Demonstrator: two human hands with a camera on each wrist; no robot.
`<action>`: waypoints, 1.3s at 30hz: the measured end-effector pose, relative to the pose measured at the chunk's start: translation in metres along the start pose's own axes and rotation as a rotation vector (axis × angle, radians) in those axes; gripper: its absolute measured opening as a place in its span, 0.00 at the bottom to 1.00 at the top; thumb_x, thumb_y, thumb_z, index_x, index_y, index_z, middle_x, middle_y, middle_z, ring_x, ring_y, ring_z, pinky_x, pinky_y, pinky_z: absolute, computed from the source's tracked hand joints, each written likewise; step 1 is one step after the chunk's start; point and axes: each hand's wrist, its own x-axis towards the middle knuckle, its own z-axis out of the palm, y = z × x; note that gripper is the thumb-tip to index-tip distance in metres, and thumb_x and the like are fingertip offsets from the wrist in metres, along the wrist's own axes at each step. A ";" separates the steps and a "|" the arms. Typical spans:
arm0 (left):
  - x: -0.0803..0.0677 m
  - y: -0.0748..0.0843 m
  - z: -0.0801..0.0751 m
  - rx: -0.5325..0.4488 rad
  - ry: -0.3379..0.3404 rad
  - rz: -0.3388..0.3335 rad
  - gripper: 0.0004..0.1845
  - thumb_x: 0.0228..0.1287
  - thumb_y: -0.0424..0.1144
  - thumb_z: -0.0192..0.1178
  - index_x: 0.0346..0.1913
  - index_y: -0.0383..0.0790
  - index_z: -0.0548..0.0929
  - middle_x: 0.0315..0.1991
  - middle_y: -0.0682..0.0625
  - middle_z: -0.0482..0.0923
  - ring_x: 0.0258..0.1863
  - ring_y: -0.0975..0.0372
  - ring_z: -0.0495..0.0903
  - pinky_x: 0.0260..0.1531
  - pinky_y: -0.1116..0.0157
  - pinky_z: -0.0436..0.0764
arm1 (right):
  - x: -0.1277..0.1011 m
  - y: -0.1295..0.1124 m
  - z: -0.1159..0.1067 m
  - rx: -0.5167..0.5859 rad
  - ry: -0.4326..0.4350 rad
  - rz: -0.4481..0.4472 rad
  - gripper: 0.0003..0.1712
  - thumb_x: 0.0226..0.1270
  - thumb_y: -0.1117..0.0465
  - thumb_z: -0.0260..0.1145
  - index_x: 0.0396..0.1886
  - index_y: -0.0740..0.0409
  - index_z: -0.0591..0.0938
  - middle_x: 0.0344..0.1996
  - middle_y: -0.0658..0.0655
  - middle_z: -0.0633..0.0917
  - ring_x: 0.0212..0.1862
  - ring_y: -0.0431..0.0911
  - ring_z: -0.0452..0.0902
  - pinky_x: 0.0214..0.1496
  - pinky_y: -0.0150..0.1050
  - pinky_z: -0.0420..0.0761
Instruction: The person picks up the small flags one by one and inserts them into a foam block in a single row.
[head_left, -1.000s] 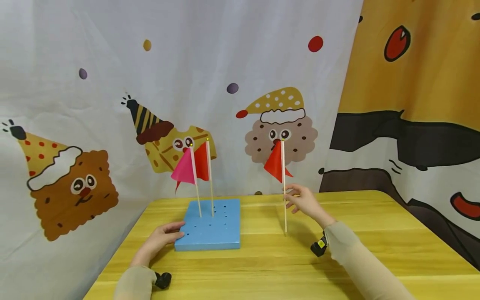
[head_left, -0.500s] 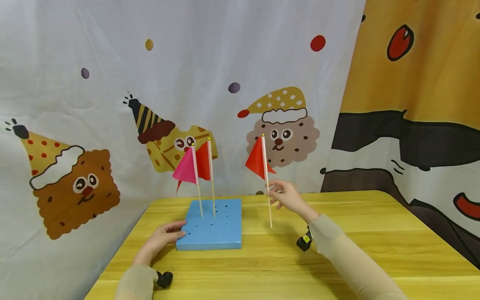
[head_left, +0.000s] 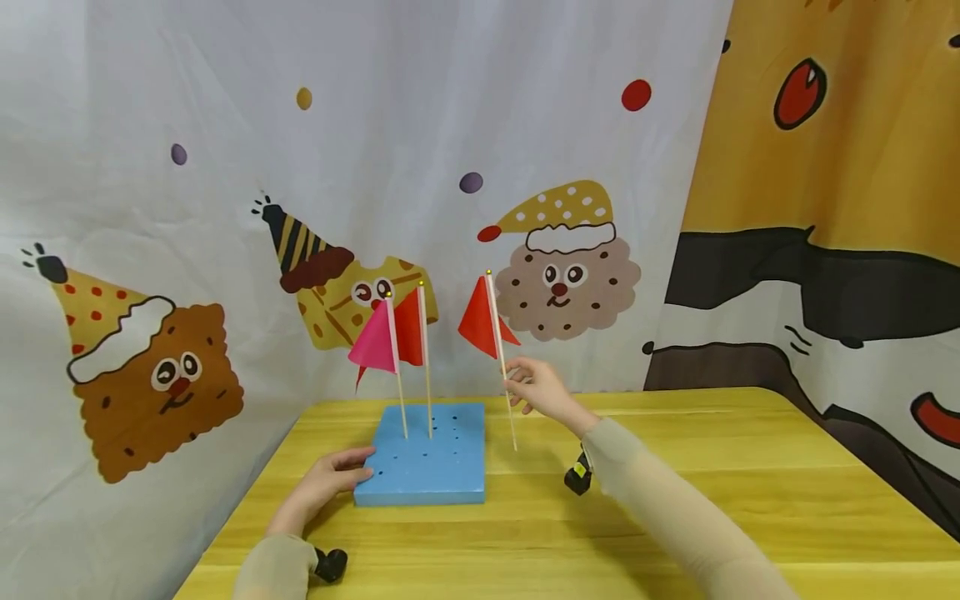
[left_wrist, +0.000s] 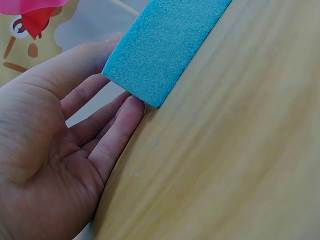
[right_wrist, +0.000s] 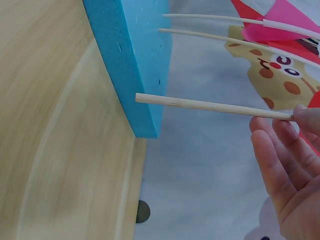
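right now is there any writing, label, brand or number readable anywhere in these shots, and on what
None: no words, numbers or brand marks can be read in any view.
The backdrop cloth carries only cartoon biscuit faces and dots, no lettering.
The blue foam block, the held red flag, the pink flag and the wooden table are plain.
The small black device with a yellow patch at the right wrist is too small to read.

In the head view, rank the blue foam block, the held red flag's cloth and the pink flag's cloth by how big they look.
1. Blue foam block, clearly largest.
2. and 3. The red flag cloth held by the right hand and the pink flag cloth look alike; I won't rank them.
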 end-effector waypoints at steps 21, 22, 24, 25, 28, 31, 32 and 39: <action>-0.001 -0.001 0.000 -0.021 -0.015 0.010 0.30 0.65 0.43 0.65 0.67 0.35 0.73 0.65 0.35 0.69 0.56 0.48 0.75 0.53 0.52 0.76 | 0.040 -0.019 0.046 0.058 0.026 -0.023 0.12 0.68 0.64 0.65 0.49 0.58 0.79 0.34 0.62 0.84 0.30 0.57 0.84 0.27 0.54 0.83; -0.001 -0.001 0.000 -0.017 -0.011 0.011 0.30 0.65 0.43 0.65 0.67 0.36 0.73 0.65 0.36 0.69 0.56 0.49 0.75 0.53 0.52 0.76 | 0.042 -0.019 0.048 0.065 0.033 -0.025 0.12 0.68 0.64 0.65 0.49 0.58 0.79 0.34 0.62 0.83 0.30 0.58 0.84 0.28 0.56 0.82; -0.001 -0.001 0.000 -0.016 -0.007 0.012 0.30 0.64 0.44 0.65 0.67 0.36 0.73 0.64 0.36 0.69 0.56 0.49 0.75 0.53 0.52 0.77 | 0.043 -0.018 0.053 0.069 0.047 -0.028 0.12 0.68 0.64 0.65 0.50 0.59 0.79 0.34 0.62 0.83 0.31 0.59 0.84 0.29 0.58 0.82; -0.001 -0.001 0.000 -0.016 -0.004 0.012 0.30 0.64 0.44 0.65 0.66 0.36 0.73 0.65 0.36 0.69 0.57 0.49 0.75 0.53 0.53 0.77 | 0.044 -0.018 0.055 0.075 0.054 -0.023 0.12 0.68 0.65 0.65 0.50 0.59 0.79 0.34 0.63 0.83 0.31 0.59 0.84 0.29 0.59 0.82; -0.001 -0.002 0.000 -0.014 -0.004 0.016 0.30 0.64 0.44 0.66 0.66 0.36 0.74 0.64 0.37 0.70 0.56 0.50 0.75 0.52 0.53 0.77 | 0.046 -0.015 0.061 0.072 0.070 -0.004 0.12 0.68 0.66 0.65 0.49 0.59 0.79 0.34 0.62 0.84 0.30 0.57 0.84 0.30 0.59 0.82; 0.000 -0.003 0.001 -0.019 0.001 0.010 0.30 0.64 0.44 0.66 0.66 0.37 0.74 0.64 0.37 0.70 0.56 0.50 0.75 0.52 0.54 0.77 | 0.047 -0.014 0.066 0.066 0.078 0.006 0.12 0.68 0.66 0.65 0.50 0.57 0.80 0.35 0.62 0.84 0.29 0.53 0.84 0.30 0.59 0.82; 0.000 -0.003 0.001 -0.021 0.004 0.008 0.30 0.64 0.44 0.66 0.66 0.37 0.74 0.64 0.37 0.70 0.56 0.50 0.75 0.52 0.54 0.77 | 0.047 -0.014 0.067 0.064 0.079 0.003 0.12 0.68 0.66 0.65 0.50 0.57 0.80 0.35 0.62 0.84 0.28 0.51 0.84 0.30 0.58 0.82; 0.000 -0.002 0.000 -0.017 0.008 0.008 0.29 0.64 0.44 0.65 0.66 0.37 0.74 0.64 0.38 0.70 0.55 0.51 0.76 0.52 0.54 0.77 | 0.052 -0.013 0.077 0.049 0.084 -0.019 0.12 0.68 0.66 0.64 0.50 0.58 0.79 0.36 0.63 0.84 0.27 0.50 0.84 0.23 0.47 0.83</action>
